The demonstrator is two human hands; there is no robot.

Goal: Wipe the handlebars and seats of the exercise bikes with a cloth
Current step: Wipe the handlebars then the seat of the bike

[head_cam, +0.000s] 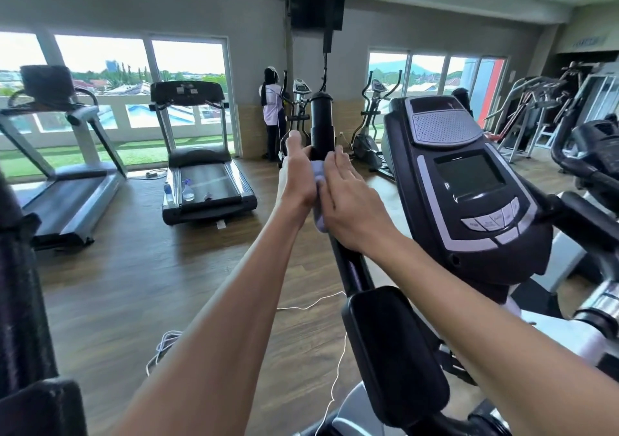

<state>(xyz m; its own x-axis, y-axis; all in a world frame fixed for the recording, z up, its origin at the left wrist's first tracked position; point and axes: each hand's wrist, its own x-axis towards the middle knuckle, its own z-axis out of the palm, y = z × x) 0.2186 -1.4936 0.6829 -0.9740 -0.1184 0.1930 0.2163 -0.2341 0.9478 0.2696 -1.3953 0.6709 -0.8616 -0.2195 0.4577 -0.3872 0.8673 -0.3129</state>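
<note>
A black upright handlebar (322,119) of the exercise machine rises in the middle of the view, its foam grip at the top. Both my hands close around it just below that grip. My left hand (298,174) grips the bar from the left, thumb pointing up. My right hand (348,201) presses a pale lilac cloth (318,197) against the bar from the right, fingers fairly straight. The cloth is wrapped around the bar between my palms and is mostly hidden. The machine's black console (469,181) stands just to the right.
Two treadmills (204,167) stand at the left by the windows; a spray bottle (188,191) and a water bottle (167,192) sit on the nearer one. A person (273,114) stands by ellipticals at the back wall. White cables (164,345) lie on the wooden floor. More machines (549,110) crowd the right.
</note>
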